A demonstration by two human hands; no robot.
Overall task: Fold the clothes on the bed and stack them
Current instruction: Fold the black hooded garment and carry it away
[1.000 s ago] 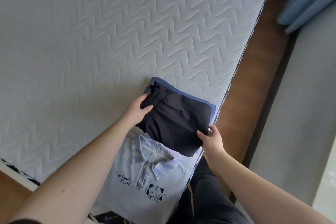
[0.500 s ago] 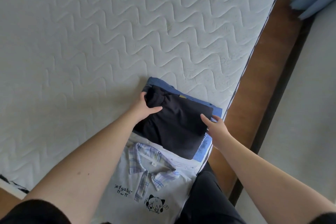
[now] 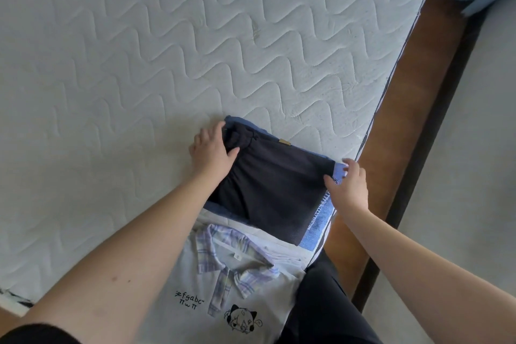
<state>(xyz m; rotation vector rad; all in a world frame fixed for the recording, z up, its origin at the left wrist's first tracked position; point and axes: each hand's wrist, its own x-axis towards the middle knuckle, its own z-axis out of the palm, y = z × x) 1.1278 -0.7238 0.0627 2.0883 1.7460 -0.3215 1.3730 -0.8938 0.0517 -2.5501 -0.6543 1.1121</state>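
Item: folded black garment (image 3: 272, 184), placed on top of a folded blue garment (image 3: 318, 225), at the bed's (image 3: 139, 64) near right corner.

Hands: my left hand (image 3: 212, 152) grips the black garment's left upper corner, thumb over the cloth and fingers (image 3: 208, 134) curled round its bunched edge. My right hand (image 3: 349, 185) rests at its right edge, fingers relaxed and spread, clamped on nothing.

Risks: the stack lies right at the bed's edge, beside the brown floor strip (image 3: 405, 125); a careless nudge from my right hand could, I judge, tip the blue layer off. The bunched corner under my left hand may spring open on release and leave the pile lopsided.

Appearance: black piece roughly rectangular, matte, slightly skewed against the blue one, with a small tan tag (image 3: 284, 142) at its far edge. Blue cloth shows as a border along the far, right and near-left sides, with white stitching on the right.

Adjacent: a grey polo shirt (image 3: 223, 282), plaid collar and cat print, lies unfolded just nearer than the stack.
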